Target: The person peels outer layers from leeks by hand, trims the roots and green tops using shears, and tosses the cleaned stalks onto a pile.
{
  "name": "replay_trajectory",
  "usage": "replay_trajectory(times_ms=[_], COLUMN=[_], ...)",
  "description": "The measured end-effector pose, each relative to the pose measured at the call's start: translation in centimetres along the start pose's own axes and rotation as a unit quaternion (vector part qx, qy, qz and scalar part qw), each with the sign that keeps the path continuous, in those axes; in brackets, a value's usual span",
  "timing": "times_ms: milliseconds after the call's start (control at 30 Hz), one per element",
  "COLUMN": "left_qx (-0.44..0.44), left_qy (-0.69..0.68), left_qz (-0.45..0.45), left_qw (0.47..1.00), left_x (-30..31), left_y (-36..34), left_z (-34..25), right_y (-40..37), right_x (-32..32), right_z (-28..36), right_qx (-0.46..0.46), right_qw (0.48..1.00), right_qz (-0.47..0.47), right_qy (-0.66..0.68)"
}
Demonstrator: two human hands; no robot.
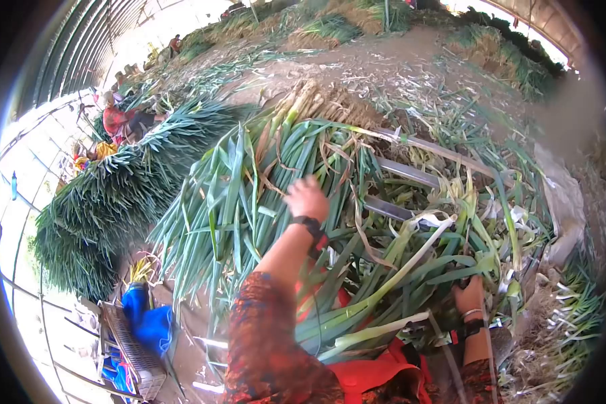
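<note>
A big heap of long green onions (232, 195) lies in front of me, leaves fanned to the left and roots at the back. Over its leaves is my left hand (308, 200), fingers apart and nothing gripped, with a dark band on the wrist. Lower right, my right hand (470, 296) sits at the edge of some loose leaves, its fingers curled and partly hidden; what they hold, if anything, I cannot make out. Between my arms, a thick pale green onion stalk (411, 259) slants across other loose leaves. Metal bars (405, 171) run beside the heap.
Another large pile of green onions (124, 195) stands on the left, with a person in red (116, 122) seated behind it. A woven basket (133, 347) and blue cloth (148, 323) are lower left. Trimmed onions (579, 316) lie at the right edge. Scraps litter the ground.
</note>
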State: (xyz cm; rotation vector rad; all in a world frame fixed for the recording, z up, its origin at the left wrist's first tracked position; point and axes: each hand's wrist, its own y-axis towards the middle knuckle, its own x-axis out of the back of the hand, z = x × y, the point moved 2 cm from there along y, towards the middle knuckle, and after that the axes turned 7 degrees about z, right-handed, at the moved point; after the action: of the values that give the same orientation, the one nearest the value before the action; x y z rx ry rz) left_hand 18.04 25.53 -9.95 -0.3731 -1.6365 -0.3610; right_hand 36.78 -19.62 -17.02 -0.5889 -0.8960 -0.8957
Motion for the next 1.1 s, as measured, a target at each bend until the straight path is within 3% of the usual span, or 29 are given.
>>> replay_trajectory(times_ms=[33,67,100,167,233,367,500,567,633,700,767,833,900,933,967,1000,1100], left_qx=[0.072,0.124,0.094,0.11,0.014,-0.18,-0.304,-0.41,-0.457,-0.542,-0.484,-0.448,-0.503,-0.291,-0.313,-0.268,-0.211], left_qy=[0.045,-0.016,-0.039,-0.127,-0.113,-0.094,-0.029,-0.045,-0.116,-0.06,-0.108,-0.14,-0.049,-0.18,-0.198,-0.188,-0.259], left_qz=[-0.071,-0.009,-0.04,0.024,0.031,0.042,0.185,0.249,0.38,0.502,0.648,0.659,0.37,0.286,0.176,0.153,0.252], left_qw=[0.994,0.992,0.994,0.986,0.993,0.978,0.934,0.876,0.796,0.671,0.578,0.588,0.78,0.895,0.912,0.932,0.908], left_x=[-0.6,-1.1,-2.3,-2.4,-0.6,4.7,7.7,8.7,10.8,9.4,8.3,8.4,4.0,5.4,2.2,1.0,-4.1], left_y=[0.7,1.5,1.2,2.5,2.4,-2.4,-12.3,-16.3,-20.1,-23.4,-22.9,-18.9,-12.0,-11.0,-8.8,-8.2,-7.6], left_z=[1.6,3.4,5.1,5.5,5.1,2.1,1.8,2.8,3.4,3.7,3.4,1.4,0.2,-2.0,-2.4,-3.4,-6.1], right_y=[0.0,-0.2,0.0,0.0,-0.3,-0.5,-0.4,-0.4,-0.3,-0.6,-0.2,-0.5,-0.5,-0.5,-0.4,-0.4,-0.7], right_x=[0.0,-0.2,-0.3,-0.5,-0.7,-0.6,-0.6,-0.7,-0.8,-0.6,-0.6,-0.2,-0.1,-0.2,-0.4,-0.6,0.0], right_z=[-0.1,-0.2,-0.3,-0.4,-0.4,-0.3,-0.8,-0.8,-0.9,-0.7,-0.6,-0.1,0.0,-0.4,-0.7,-1.1,-0.8], right_qx=[-0.005,-0.011,-0.018,-0.011,0.017,0.014,0.012,0.013,0.018,0.016,0.019,0.002,0.001,0.015,0.015,0.016,0.015], right_qw=[1.0,1.0,1.0,0.999,0.998,0.999,1.0,0.999,0.999,0.999,0.998,0.999,1.0,0.999,0.999,0.999,0.999], right_qz=[0.003,0.007,0.006,-0.01,-0.047,-0.031,-0.025,-0.027,-0.029,-0.033,-0.038,-0.026,-0.024,-0.022,-0.024,-0.024,-0.023], right_qy=[-0.001,-0.009,-0.015,-0.028,-0.038,-0.003,-0.008,-0.013,-0.024,-0.029,-0.036,-0.026,-0.02,-0.036,-0.036,-0.037,-0.018])
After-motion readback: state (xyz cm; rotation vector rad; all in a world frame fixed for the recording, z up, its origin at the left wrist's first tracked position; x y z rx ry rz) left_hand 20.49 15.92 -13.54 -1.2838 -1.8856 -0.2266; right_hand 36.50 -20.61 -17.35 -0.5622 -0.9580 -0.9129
